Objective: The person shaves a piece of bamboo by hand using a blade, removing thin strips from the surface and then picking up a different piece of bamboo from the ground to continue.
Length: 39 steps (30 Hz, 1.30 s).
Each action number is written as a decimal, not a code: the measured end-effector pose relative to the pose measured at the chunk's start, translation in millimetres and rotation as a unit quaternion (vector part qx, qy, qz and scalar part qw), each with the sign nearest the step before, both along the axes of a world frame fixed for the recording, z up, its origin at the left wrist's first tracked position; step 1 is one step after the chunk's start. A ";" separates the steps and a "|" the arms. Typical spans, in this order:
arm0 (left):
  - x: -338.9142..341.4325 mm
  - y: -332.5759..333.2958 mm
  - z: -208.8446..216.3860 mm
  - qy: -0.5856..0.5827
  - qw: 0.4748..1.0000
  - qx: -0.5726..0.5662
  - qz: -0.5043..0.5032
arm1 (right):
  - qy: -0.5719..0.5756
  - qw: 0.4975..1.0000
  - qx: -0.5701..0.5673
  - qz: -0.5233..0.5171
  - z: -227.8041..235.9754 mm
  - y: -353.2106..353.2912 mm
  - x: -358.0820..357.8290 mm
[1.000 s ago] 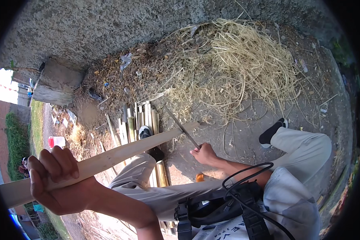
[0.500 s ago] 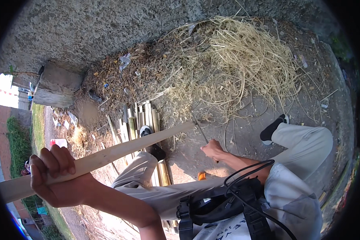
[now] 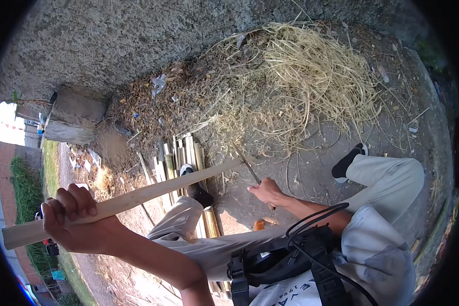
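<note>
The left hand (image 3: pixel 81 224) hides part of the pale strip (image 3: pixel 153 191), the right hand (image 3: pixel 268 192) most of the thin tool's handle (image 3: pixel 273 206). Upper-right greenery (image 3: pixel 429 55) blurs; the lower edge crops the shirt (image 3: pixel 292 295).

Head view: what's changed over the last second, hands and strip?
The right hand and its blade went right to the far end of the pale strip, then came slightly back left. The left hand rose a little in the picture; the strip's near end, out of view before, now shows. Nothing taken up or let go. Fibre pile and split pieces look unchanged.
</note>
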<state>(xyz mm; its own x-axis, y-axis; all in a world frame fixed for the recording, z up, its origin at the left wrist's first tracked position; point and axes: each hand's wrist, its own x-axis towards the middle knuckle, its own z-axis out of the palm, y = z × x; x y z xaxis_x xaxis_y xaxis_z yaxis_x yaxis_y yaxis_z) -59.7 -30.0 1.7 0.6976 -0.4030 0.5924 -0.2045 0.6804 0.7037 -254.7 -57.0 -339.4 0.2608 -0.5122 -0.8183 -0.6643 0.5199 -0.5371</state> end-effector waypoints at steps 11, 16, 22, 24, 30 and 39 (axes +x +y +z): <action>-16.4 -9.8 -8.4 -0.098 0.994 0.020 0.047 | -0.132 0.954 -0.268 0.010 -9.0 18.9 10.7; -14.0 6.0 -4.1 -0.077 0.992 0.059 -0.079 | -0.089 0.974 -0.207 0.016 -7.7 4.1 5.9; -4.9 6.4 -7.9 -0.118 0.963 0.010 -0.241 | -0.288 0.887 -0.361 -0.007 71.0 10.2 27.5; -11.6 3.8 -8.2 -0.099 0.984 0.014 -0.146 | -0.221 0.931 -0.291 -0.008 15.0 16.1 16.5; -1.7 -12.0 -14.8 -0.041 0.995 0.024 0.084 | -0.154 0.943 -0.295 0.015 16.3 15.2 10.7; -33.1 8.8 -14.4 -0.094 0.993 -0.011 -0.077 | -0.266 0.887 -0.378 -0.012 77.6 17.8 18.3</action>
